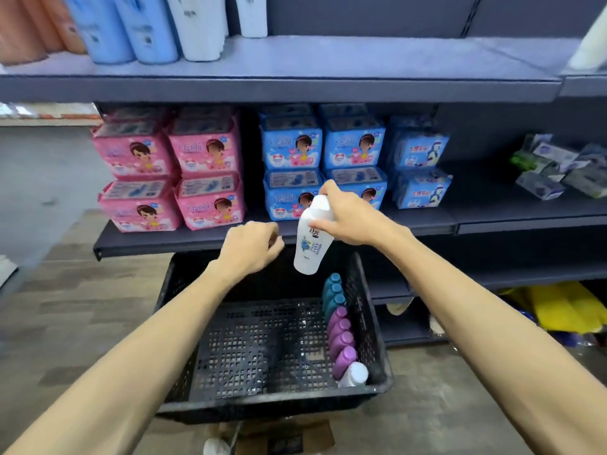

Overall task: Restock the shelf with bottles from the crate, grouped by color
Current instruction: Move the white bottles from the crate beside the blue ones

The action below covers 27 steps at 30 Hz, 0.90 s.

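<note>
Shop aisle: dark metal shelving [279, 88], stacked pink packs [170, 169], blue packs [322, 165], stocking crate [272, 402].

Looking forward and down from head height, wide-angle, facing the shelf [361, 57], sitting close above the black crate [262, 409].
</note>
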Each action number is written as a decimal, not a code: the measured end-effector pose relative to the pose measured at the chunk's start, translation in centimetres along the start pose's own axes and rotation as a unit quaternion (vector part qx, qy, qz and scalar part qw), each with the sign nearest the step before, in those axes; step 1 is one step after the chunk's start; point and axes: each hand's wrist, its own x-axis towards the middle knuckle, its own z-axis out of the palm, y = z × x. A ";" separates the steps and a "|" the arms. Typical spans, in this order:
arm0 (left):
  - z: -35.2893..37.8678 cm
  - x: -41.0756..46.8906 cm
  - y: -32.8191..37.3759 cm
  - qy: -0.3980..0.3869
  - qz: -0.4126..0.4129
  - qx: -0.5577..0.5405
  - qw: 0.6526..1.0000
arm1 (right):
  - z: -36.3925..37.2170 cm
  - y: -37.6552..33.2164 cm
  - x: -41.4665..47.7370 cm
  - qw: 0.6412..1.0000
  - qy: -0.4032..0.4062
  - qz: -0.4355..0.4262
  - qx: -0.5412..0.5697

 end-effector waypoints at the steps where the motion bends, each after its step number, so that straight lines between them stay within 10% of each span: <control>1: -1.0 0.6 -0.1 0.012 0.002 -0.001 1.000 | -0.9 -0.2 0.1 1.000 0.015 -0.010 0.021; 27: -25.4 10.9 1.8 0.312 0.162 0.072 0.933 | -22.5 -9.3 5.7 0.967 0.185 -0.175 0.027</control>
